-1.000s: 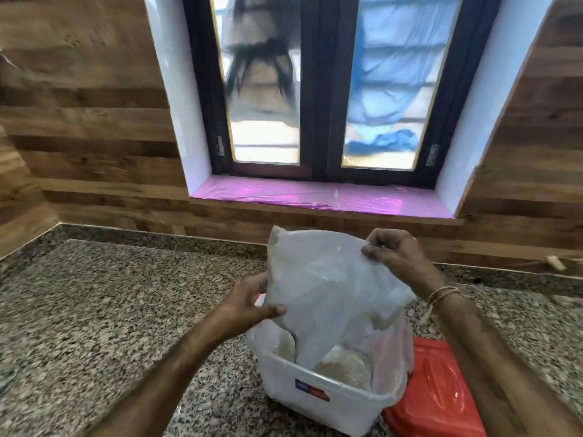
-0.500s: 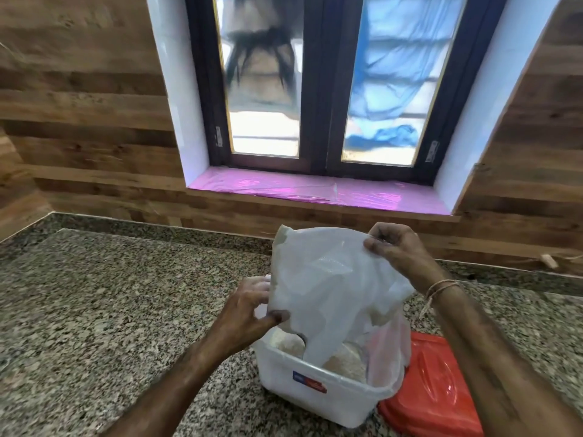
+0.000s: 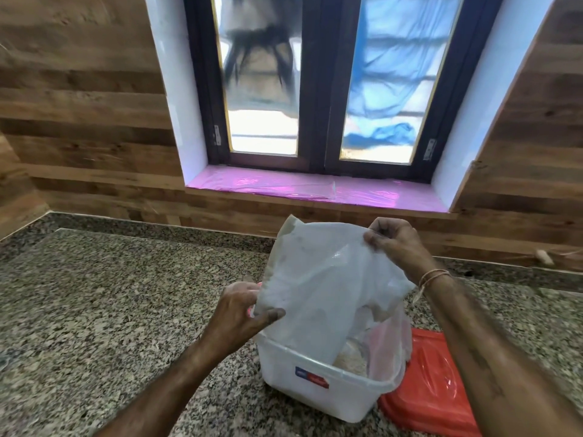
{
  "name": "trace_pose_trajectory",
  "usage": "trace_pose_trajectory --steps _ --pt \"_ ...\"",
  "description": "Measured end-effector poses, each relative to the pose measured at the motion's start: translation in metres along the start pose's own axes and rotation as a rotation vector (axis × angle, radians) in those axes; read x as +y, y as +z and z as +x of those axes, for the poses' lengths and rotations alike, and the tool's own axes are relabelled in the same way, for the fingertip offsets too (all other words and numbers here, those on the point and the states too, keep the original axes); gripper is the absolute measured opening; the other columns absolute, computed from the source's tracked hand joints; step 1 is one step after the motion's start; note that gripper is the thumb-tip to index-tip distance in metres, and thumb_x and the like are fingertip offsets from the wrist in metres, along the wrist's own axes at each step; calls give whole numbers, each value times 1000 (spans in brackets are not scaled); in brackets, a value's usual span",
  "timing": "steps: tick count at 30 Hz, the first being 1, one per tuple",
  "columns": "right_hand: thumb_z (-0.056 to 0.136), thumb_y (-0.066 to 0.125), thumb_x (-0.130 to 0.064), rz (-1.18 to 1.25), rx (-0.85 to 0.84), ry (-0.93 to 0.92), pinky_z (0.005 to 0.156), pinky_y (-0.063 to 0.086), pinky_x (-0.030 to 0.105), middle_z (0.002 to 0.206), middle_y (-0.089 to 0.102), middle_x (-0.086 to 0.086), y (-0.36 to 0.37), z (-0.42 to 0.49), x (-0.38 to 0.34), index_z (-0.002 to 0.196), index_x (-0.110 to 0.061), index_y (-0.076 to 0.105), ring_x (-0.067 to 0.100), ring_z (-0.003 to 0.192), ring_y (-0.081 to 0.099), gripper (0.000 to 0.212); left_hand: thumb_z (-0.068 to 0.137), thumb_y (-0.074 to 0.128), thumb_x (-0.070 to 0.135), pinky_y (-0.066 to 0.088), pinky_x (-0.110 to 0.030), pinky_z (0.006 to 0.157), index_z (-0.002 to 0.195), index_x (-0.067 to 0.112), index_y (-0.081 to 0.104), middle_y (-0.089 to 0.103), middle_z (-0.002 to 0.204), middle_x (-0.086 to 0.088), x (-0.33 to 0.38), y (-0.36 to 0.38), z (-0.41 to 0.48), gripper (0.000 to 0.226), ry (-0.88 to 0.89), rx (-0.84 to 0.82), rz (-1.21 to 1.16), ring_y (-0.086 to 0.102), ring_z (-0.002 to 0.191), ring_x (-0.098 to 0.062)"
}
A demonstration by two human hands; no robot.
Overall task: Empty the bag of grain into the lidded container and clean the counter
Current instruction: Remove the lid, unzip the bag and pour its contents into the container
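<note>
A white plastic bag (image 3: 318,279) hangs upside down over a white container (image 3: 340,392) on the granite counter, its mouth inside the container. Pale grain (image 3: 351,361) shows in the container under the bag. My right hand (image 3: 394,241) pinches the bag's upper right corner. My left hand (image 3: 243,313) grips the bag's lower left edge, just above the container's rim. A red lid (image 3: 432,386) lies flat on the counter to the right of the container, partly under my right forearm.
The speckled granite counter (image 3: 110,310) stretches left and forward. A wood-panelled wall (image 3: 82,127) and a window with a pink-covered sill (image 3: 315,190) stand behind. A small pale object (image 3: 543,255) rests on the ledge at far right.
My left hand slid down and in along the bag's left edge, closing on it near the container rim. The bag stays raised over the container in my right hand.
</note>
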State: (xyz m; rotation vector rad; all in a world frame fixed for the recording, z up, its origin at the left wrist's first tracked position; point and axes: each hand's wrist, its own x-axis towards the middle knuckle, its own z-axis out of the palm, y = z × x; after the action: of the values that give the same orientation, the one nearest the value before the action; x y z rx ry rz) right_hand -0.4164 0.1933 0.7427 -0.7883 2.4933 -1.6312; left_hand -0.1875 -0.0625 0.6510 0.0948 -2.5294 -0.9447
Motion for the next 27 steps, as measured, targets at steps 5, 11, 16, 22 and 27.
trace_pose_trajectory --steps 5,11,16,22,27 --pt "88 74 -20 -126 43 18 64 44 29 61 63 -3 8 -3 -4 71 -12 66 9 60 52 21 69 48 90 28 -42 106 91 33 77 59 95 15 3 -2 -7 67 -156 -17 55 44 101 1" --pt "84 79 -34 -299 -119 -96 77 53 31 89 72 -10 20 -15 -43 96 -32 73 11 83 67 13 78 32 87 26 -52 113 97 29 69 52 90 12 20 4 -1 71 -170 -61 230 41 99 -12" --pt "80 81 -41 -492 9 -236 66 39 25 77 64 -13 51 -31 -71 86 -25 73 12 75 58 19 66 59 83 38 -47 106 109 25 69 58 113 8 33 2 1 74 -267 -41 -38 43 114 -14" --pt "83 78 -38 -541 37 -252 66 39 25 75 65 -11 50 -39 -82 76 -29 62 14 75 59 20 84 81 21 62 -41 84 121 13 67 78 111 -6 47 -22 21 41 -343 -306 -730 75 101 -25" --pt "84 78 -32 -453 143 -172 68 53 37 73 65 -4 40 -37 -80 78 -19 66 21 75 61 19 82 80 40 61 -44 91 117 19 69 79 109 0 35 -18 30 42 -359 -414 -622 76 100 -18"
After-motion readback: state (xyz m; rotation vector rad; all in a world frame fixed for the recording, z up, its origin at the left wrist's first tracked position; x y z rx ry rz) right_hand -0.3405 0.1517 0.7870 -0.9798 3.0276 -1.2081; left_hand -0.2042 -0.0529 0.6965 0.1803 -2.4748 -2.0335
